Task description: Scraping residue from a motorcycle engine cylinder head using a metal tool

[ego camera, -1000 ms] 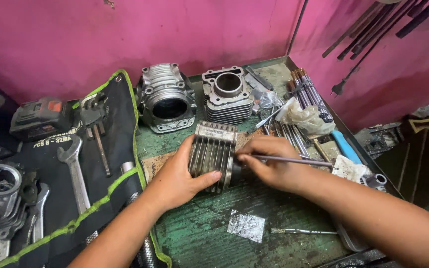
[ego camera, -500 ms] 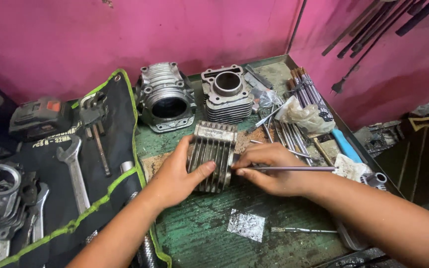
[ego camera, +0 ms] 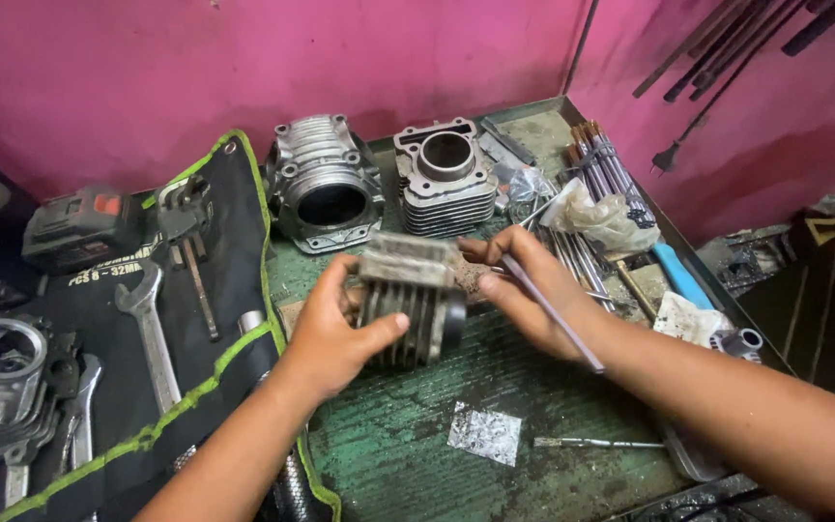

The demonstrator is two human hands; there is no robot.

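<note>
2 hands (ego camera: pixel 340 333) (ego camera: pixel 533 290) grip finned cylinder (ego camera: pixel 408 300).

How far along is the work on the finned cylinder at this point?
Done: nothing visibly finished. In hand: the left hand grips the finned cylinder above the green bench, and the right hand holds a thin rod beside it. Left: two more cylinders stand untouched behind.

The worn green metal workbench (ego camera: pixel 417 464) carries two finned grey engine cylinders: one lying on its side (ego camera: pixel 325 184), one standing upright (ego camera: pixel 445 179) just beside it. A black tool roll with green edging (ego camera: pixel 195 319) covers the left portion. A bundle of thin metal rods (ego camera: pixel 603 166), a crumpled plastic bag (ego camera: pixel 599 220) and a small foil square (ego camera: pixel 484 432) lie elsewhere.
</note>
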